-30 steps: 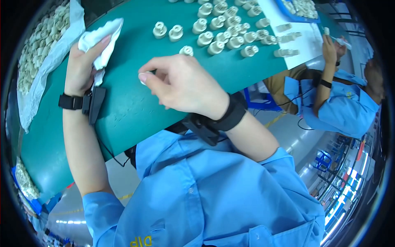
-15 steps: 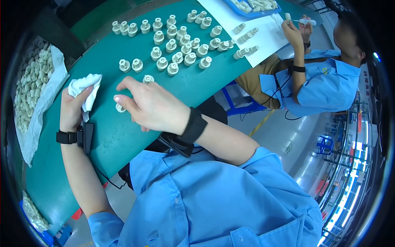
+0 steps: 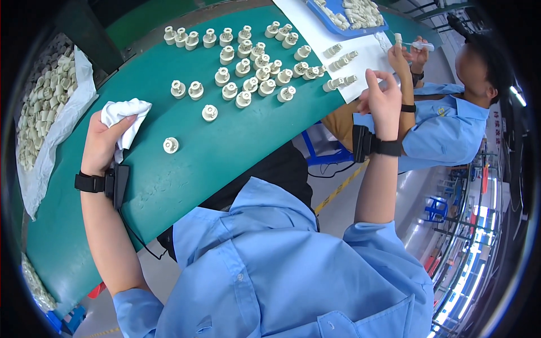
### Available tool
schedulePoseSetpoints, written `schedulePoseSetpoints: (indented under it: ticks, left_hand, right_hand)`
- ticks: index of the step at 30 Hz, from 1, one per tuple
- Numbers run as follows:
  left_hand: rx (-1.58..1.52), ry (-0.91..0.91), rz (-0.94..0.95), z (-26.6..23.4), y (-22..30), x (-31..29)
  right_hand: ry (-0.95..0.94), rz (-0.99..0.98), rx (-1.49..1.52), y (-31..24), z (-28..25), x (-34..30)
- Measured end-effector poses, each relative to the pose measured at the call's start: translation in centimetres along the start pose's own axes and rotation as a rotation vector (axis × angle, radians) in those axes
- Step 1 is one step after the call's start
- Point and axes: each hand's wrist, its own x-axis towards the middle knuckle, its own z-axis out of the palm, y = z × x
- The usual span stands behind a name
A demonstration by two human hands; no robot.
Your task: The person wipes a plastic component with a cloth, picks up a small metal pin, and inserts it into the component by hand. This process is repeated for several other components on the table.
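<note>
My left hand (image 3: 100, 141) is closed around a bunched white cloth (image 3: 128, 115) over the left part of the table. Out at the right, my right hand (image 3: 382, 104) is raised with its fingers parted and nothing in it. Nearest to it are several cream stepped plastic fittings (image 3: 341, 83), standing by the edge of a white sheet (image 3: 366, 53). One round-based cream fitting (image 3: 171, 145) stands alone to the right of the cloth, and a second fitting (image 3: 209, 112) stands farther back. Many more fittings (image 3: 251, 84) are spread across the green table (image 3: 236, 146).
At the left lies an open white bag (image 3: 84, 76) heaped with cream parts (image 3: 48, 104). A blue tray (image 3: 369, 31) of slim cream pieces sits at the far right. Beside me, a co-worker (image 3: 445, 124) holds a cream part and a white tool. A blue stool (image 3: 321, 149) stands below the table.
My right hand has swung from above the lone fitting out to the right, near the white sheet. That fitting now shows fully. The left hand keeps hold of the cloth.
</note>
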Motion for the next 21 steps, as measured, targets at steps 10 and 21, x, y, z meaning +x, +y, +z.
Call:
schedulePoseSetpoints:
  ticks: [10,21]
  left_hand:
    - [-0.002,0.035,0.065,1.0,0.8,-0.2]
    - [0.037,0.031,0.052,1.0,1.0,-0.4]
  right_hand:
    - [-0.402,0.388,0.376,6.2,0.7,5.8]
    - [-0.450,0.406,0.367,6.0,1.3,5.9]
